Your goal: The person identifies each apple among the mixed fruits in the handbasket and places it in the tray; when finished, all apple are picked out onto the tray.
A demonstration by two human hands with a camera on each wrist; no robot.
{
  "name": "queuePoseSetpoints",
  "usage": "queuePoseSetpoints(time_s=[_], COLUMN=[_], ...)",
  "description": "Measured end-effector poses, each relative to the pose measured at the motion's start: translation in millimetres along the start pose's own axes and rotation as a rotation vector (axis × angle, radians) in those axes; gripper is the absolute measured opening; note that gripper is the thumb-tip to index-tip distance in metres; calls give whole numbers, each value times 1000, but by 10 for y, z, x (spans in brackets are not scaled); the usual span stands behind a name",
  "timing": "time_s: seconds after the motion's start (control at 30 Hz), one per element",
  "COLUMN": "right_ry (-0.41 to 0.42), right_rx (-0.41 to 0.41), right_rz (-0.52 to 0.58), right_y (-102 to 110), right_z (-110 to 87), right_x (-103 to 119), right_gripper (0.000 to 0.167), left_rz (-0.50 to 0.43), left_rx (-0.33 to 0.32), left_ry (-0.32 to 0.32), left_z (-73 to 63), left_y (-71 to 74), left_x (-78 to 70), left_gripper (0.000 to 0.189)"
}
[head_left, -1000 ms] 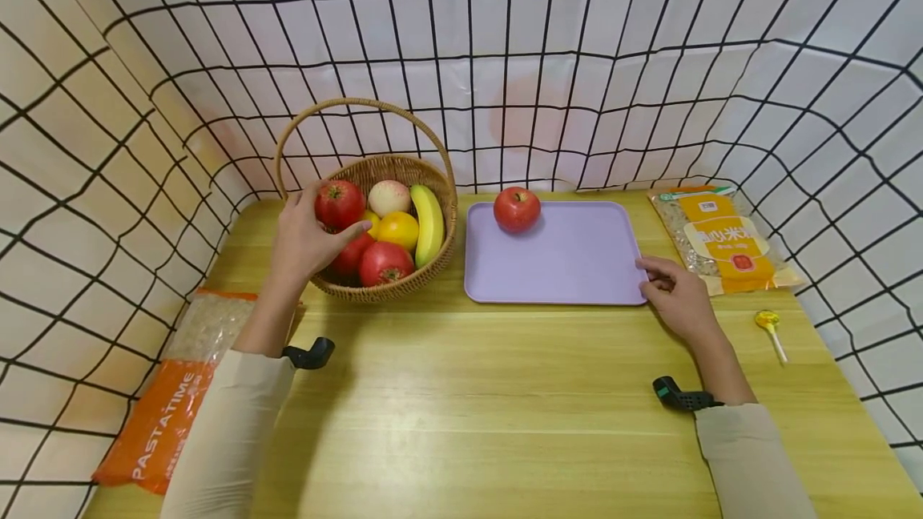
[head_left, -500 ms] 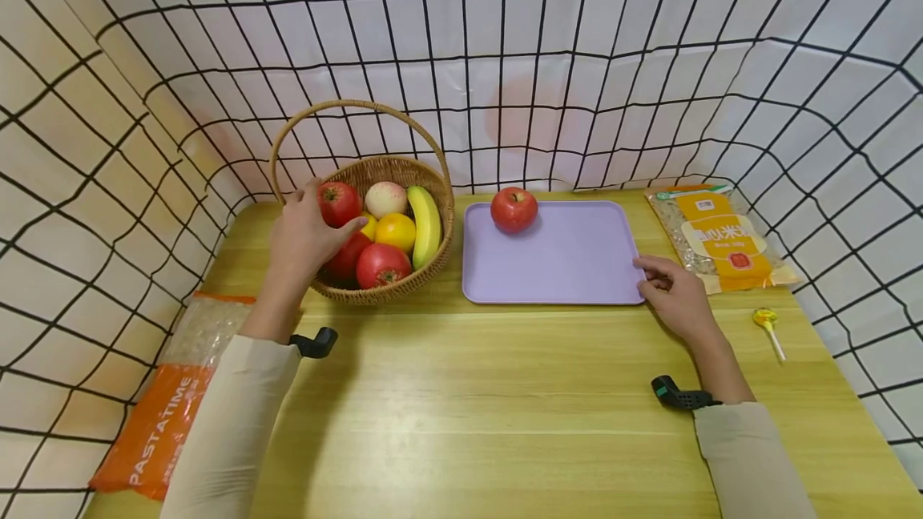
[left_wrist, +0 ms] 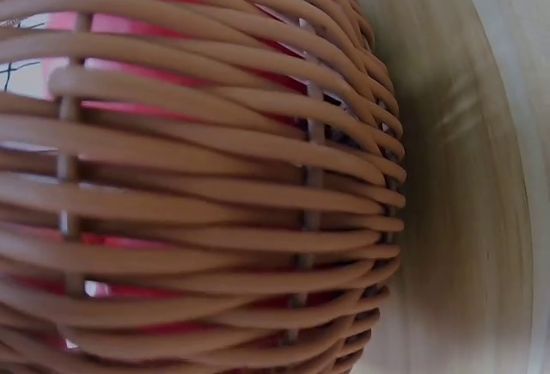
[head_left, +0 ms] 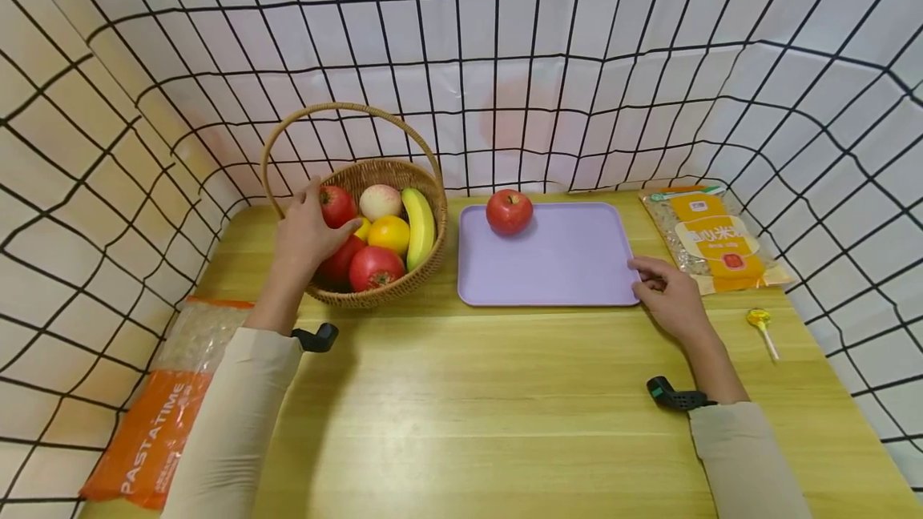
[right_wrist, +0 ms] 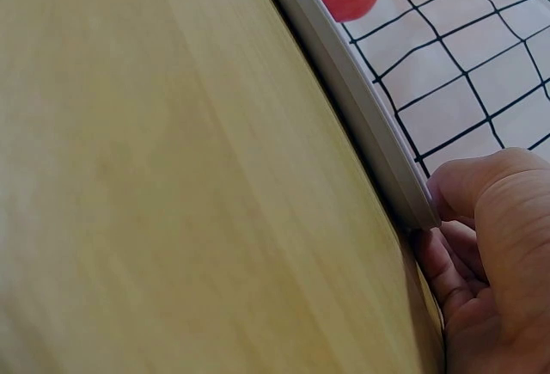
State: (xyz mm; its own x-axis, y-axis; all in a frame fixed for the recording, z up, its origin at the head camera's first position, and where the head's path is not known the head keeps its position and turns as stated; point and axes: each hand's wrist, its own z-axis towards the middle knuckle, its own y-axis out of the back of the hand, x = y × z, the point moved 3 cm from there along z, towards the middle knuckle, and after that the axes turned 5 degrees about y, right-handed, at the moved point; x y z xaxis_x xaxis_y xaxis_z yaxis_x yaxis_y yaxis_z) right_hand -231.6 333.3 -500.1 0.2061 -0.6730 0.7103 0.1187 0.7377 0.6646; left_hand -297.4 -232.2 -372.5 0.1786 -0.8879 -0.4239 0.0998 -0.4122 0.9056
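Note:
In the head view my left hand (head_left: 306, 227) reaches over the left rim of a wicker basket (head_left: 392, 292). Its fingers and thumb curve round a red pomegranate (head_left: 336, 207) lying among the other fruit; the far fingertips are hidden. The left wrist view is filled by the basket's weave (left_wrist: 198, 155), with red fruit showing through the gaps. At the other side, my right hand (head_left: 669, 295) pinches the right edge of a lilac tray (head_left: 570, 263). From the right wrist, the thumb (right_wrist: 481, 187) is seen at the tray's corner, fingers lower down. A red apple (head_left: 509, 212) sits on the tray's back left.
Also in the basket are a peach (head_left: 380, 202), an orange (head_left: 388, 234), a banana (head_left: 419, 231) and another pomegranate (head_left: 376, 268). A pasta bag (head_left: 155, 415) lies at left. On the right are a yellow-labelled grain bag (head_left: 717, 243) and a lollipop (head_left: 762, 331).
The head view has shifted slightly, so everything appears a little further left. Both hands keep their places at the pomegranate and the tray edge.

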Motion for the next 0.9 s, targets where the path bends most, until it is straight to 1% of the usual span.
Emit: queuePoseSetpoints(time_s=[0.07,0.17,0.33,0.43,0.7,0.9], right_ry=[1,0,-10,-15,11,6], right_rx=[2,4,-1,-2,-9,-10], right_rz=[-3,-4,-4,-9,9,2], right_y=[-4,-8,-2,-2,-3,-2], right_z=[-2,-3,-4,-10,-6,-5], right_x=[-10,-17,-4,0,3,1], right_gripper=[38,38,38,38,38,38], left_rz=[-20,-24,-30,-45,-111,-149], left_rx=[11,15,-7,-14,-63,-100], left_ry=[1,-2,-19,-22,-53,-80], left_z=[13,32,55,55,18,-4], left_y=[-21,-36,-36,-38,-19,-2], left_x=[20,35,36,33,-9,-32], left_gripper=[103,102,91,89,87,85])
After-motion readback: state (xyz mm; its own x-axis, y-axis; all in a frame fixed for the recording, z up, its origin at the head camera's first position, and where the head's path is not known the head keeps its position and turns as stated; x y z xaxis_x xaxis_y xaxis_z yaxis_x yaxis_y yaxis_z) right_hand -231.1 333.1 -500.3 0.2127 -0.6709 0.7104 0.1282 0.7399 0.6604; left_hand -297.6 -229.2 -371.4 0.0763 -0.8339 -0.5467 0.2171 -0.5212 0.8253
